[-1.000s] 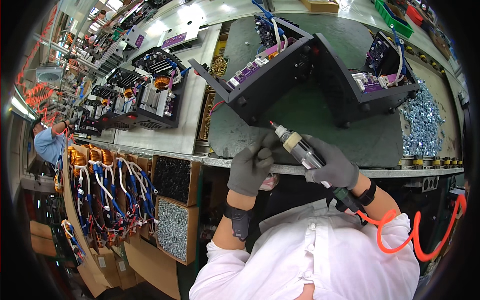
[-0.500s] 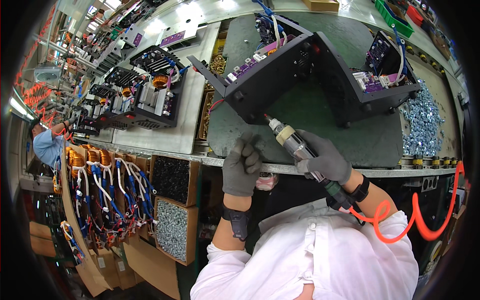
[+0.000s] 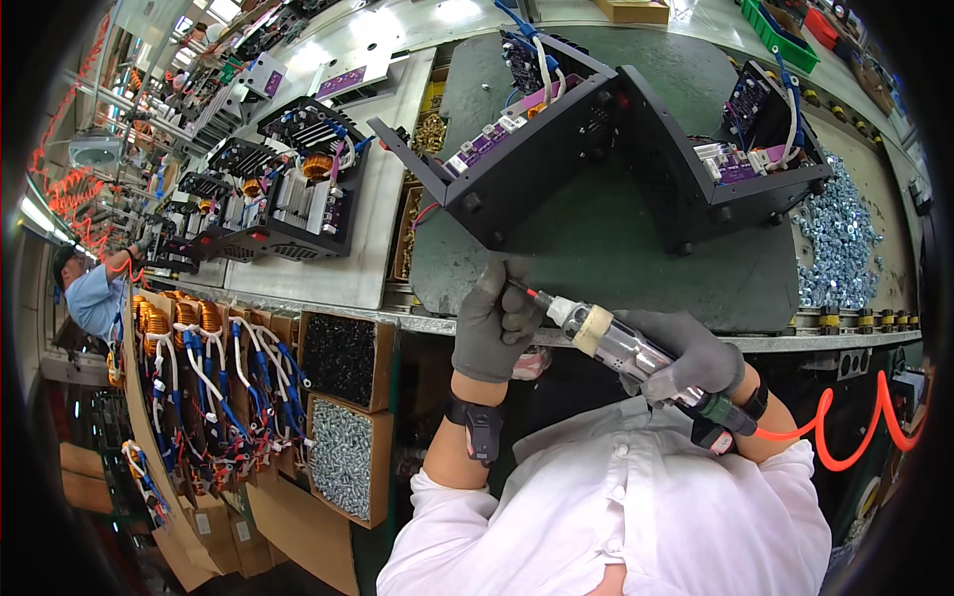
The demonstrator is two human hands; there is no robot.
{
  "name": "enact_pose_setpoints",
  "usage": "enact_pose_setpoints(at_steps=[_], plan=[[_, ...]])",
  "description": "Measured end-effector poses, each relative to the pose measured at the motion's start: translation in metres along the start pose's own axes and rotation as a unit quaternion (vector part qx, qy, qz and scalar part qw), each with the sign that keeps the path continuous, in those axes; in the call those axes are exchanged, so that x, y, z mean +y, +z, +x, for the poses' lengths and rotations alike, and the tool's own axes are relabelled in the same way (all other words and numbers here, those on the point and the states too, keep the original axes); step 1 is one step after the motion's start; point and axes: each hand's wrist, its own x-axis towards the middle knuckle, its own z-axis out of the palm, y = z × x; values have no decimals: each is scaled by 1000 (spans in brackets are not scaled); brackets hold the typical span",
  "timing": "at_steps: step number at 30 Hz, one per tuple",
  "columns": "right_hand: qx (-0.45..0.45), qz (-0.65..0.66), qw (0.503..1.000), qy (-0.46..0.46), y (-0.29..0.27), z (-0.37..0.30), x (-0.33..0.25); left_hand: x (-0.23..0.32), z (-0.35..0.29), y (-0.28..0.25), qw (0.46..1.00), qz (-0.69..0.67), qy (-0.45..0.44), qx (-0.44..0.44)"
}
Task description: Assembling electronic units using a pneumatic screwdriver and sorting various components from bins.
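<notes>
Wrapped round the body of a pneumatic screwdriver (image 3: pixel 628 347), my gloved right hand (image 3: pixel 688 356) holds it tilted, with its red-tipped bit pointing left. A coiled orange air hose (image 3: pixel 845 452) runs from its rear end. The bit's tip is at the fingers of my gloved left hand (image 3: pixel 497 323), which are curled and pinched together. Whatever they hold is too small or hidden to name. Beyond the hands, two black metal housings (image 3: pixel 532 164) with purple circuit boards stand on a dark green mat (image 3: pixel 596 268); neither hand touches them.
Loose silver screws or nuts (image 3: pixel 840 238) lie heaped at the right. Left are half-built units (image 3: pixel 298 189) on a metal bench, hanging coil-and-wire bundles (image 3: pixel 219 368), and boxes of black parts (image 3: pixel 341 356) and silver screws (image 3: pixel 341 457). A co-worker (image 3: pixel 94 293) stands far left.
The screwdriver has drawn back from the left housing and swung flatter, its tip now at my left hand. My right hand moved right and nearer; my left hand shifted slightly right.
</notes>
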Motion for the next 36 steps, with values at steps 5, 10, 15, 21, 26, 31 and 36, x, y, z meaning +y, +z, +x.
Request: enact_pose_setpoints(at_steps=[5,10,15,21,26,31,36], plan=[[25,-164,986,-23,5,-3,-8,12,-9,12,985,163,-11,49],[95,-277,952,-83,18,12,-8,3,-11,15,982,144,12,123],[124,-210,959,-143,16,32,-14,6,-13,-5,983,-166,-76,-28],[126,-164,966,-154,21,43,-15,-1,-18,-7,971,-96,16,220],[101,-76,987,-94,21,47,-18,1,-22,-8,986,-122,-38,108],[78,-18,994,-78,15,23,-17,-2,-19,-4,992,-109,-14,-68],[38,-7,998,-56,-2,-24,-8,-14,-3,23,993,4,12,113]])
